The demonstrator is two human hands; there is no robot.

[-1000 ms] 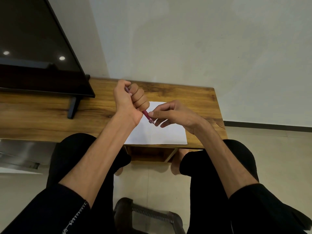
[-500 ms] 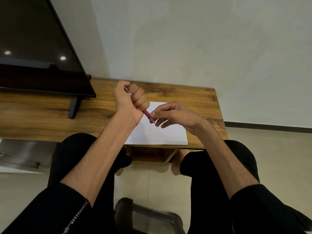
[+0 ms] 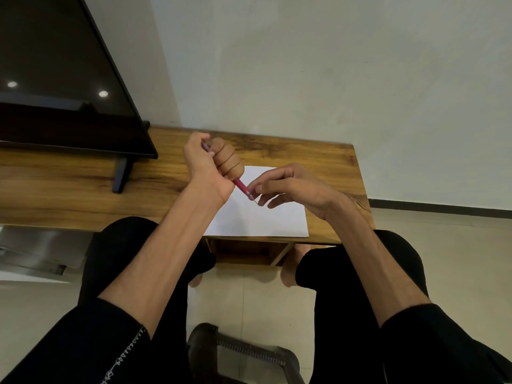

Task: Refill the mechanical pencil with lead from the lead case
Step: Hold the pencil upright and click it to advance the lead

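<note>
My left hand (image 3: 210, 162) is a fist around a red mechanical pencil (image 3: 241, 186), thumb at its upper end, tip pointing down and right. My right hand (image 3: 288, 187) sits just right of the tip, thumb and forefinger pinched at the metal point, where a thin lead (image 3: 255, 201) seems to stick out. Both hands hover over a white sheet of paper (image 3: 260, 220). The lead case is not visible.
A long wooden table (image 3: 83, 184) carries a black TV (image 3: 55, 87) on a stand at the left. A pale wall stands behind. My knees in black trousers flank the table's open shelf (image 3: 246, 250), with tiled floor and a chair edge below.
Both hands have kept nearly the same pose. My right hand's fingertips have shifted slightly at the pencil tip.
</note>
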